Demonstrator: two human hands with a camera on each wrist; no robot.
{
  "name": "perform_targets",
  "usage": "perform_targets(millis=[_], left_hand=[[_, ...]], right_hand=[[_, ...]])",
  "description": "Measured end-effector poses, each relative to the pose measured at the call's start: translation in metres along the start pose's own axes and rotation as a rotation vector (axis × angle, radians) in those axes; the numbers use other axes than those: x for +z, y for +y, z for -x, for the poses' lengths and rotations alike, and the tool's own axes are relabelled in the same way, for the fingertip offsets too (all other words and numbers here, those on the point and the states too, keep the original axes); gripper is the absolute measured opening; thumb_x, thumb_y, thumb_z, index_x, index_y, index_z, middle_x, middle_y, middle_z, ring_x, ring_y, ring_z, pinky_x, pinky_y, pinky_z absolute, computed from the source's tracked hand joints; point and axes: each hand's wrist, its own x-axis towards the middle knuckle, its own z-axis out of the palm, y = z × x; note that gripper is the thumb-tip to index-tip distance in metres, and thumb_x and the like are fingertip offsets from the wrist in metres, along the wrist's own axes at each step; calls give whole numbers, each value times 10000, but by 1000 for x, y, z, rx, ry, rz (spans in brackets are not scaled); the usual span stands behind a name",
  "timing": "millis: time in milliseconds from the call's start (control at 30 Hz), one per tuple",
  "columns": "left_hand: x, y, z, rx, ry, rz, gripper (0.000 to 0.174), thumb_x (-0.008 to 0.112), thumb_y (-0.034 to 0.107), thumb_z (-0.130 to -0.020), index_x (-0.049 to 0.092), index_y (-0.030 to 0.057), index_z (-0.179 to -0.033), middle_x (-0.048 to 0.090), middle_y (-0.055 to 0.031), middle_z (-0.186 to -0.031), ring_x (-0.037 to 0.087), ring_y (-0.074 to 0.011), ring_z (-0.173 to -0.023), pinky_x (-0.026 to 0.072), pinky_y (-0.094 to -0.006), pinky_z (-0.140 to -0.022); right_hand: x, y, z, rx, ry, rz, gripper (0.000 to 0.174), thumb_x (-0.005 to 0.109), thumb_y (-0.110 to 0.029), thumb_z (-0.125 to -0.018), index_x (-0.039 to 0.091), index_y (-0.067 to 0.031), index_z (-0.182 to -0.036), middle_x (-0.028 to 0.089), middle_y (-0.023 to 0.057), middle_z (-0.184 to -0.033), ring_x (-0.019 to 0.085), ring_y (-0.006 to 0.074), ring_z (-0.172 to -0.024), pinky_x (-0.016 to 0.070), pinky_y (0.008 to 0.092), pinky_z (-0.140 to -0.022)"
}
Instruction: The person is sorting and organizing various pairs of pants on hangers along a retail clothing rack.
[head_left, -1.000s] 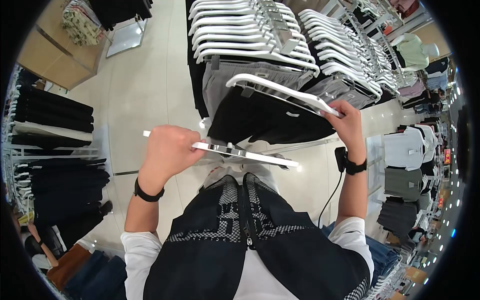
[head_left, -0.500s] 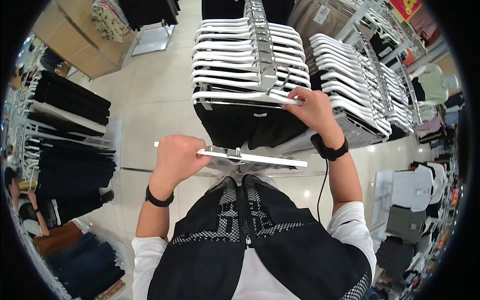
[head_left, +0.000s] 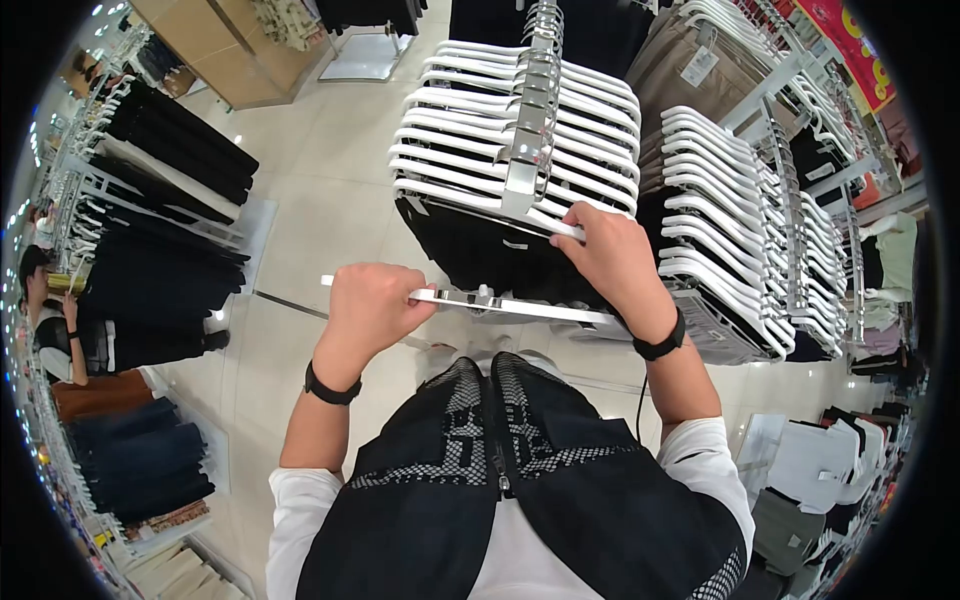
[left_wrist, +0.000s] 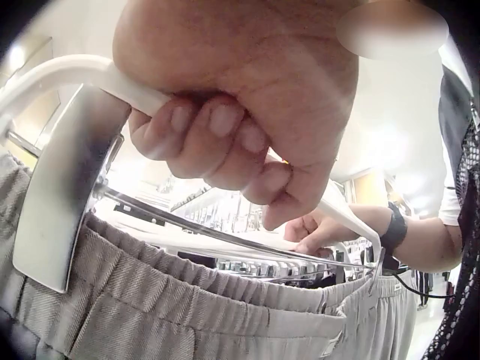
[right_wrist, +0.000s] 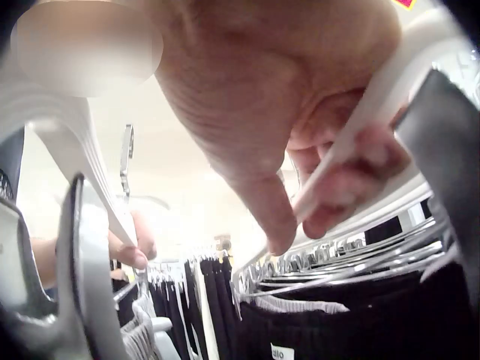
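Observation:
In the head view my left hand grips white hangers held in front of the vest. Light grey trousers hang from their metal clips in the left wrist view. My right hand pinches the right arm of the front white hanger at the near end of the rack's row. Black garments with a small white label hang below that hanger. Seen from the right wrist, thumb and fingers of my right hand close around the hanger's white bar.
A metal rail carries the row of white hangers. To its right stands a second row of hangers. Racks of dark trousers line the left, where another person is visible. Shirts hang at lower right.
The right hand and its hanger with black garment have moved left and up against the row's front. The left hand still grips its hangers, shifted slightly right. The view has turned.

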Motion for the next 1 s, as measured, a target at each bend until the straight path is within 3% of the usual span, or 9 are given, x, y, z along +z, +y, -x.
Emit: perform_targets(millis=[167,300,433,533,667,800,900,1000], left_hand=[[-16,9,-30,18,1,-28,274,757,260,-732,600,103,-571,543,-85,-529,557,-301,-487,404,-410,-455],[-25,17,-59,68,-35,-100,248,743,277,-726,633,101,-591,568,-108,-545,599,-326,-533,448,-427,-487],[-14,12,-91,-53,-281,-44,196,743,270,-709,723,75,-703,623,-158,-633,641,-374,-655,500,-449,-587],[4,9,-98,-86,-398,-44,210,746,269,-708,726,60,-713,632,-173,-642,639,-378,-655,509,-453,-610],[20,-2,-91,-113,-423,-61,217,757,268,-692,728,54,-715,626,-175,-631,626,-387,-642,509,-453,-616],[24,-7,-89,-86,-316,-37,182,769,212,-692,722,36,-709,659,-156,-687,642,-356,-661,515,-442,-624],[24,-5,-86,2,-217,-23,208,791,160,-693,747,47,-862,712,-142,-916,677,-328,-848,529,-418,-717],[34,-15,-71,170,25,56,383,782,131,-726,689,124,-1097,678,-73,-1143,641,-277,-1086,507,-422,-894]], right_hand=[[-32,17,23,-177,79,-318,279,795,-158,-858,687,-37,-1086,678,123,-1062,682,313,-939,550,377,-834],[-45,37,48,-24,233,-445,197,729,-41,-900,693,-3,-1090,720,110,-941,683,198,-842,532,317,-784],[-37,48,73,139,393,-556,172,694,-16,-917,705,1,-1087,690,72,-834,621,132,-772,494,261,-740],[-23,52,86,204,480,-601,165,690,-17,-920,702,8,-1083,688,63,-829,621,134,-766,496,262,-740],[-13,53,103,194,401,-590,158,680,-13,-926,706,9,-1080,693,80,-847,630,144,-769,505,274,-747],[-3,56,106,227,373,-566,161,685,-18,-925,705,7,-1083,701,97,-885,653,168,-793,518,289,-749],[0,49,96,178,409,-531,174,692,-13,-917,700,-1,-1090,697,100,-903,651,182,-788,516,303,-748],[1,41,80,122,380,-479,215,698,3,-891,696,-15,-1105,686,112,-952,641,228,-831,510,328,-764]])
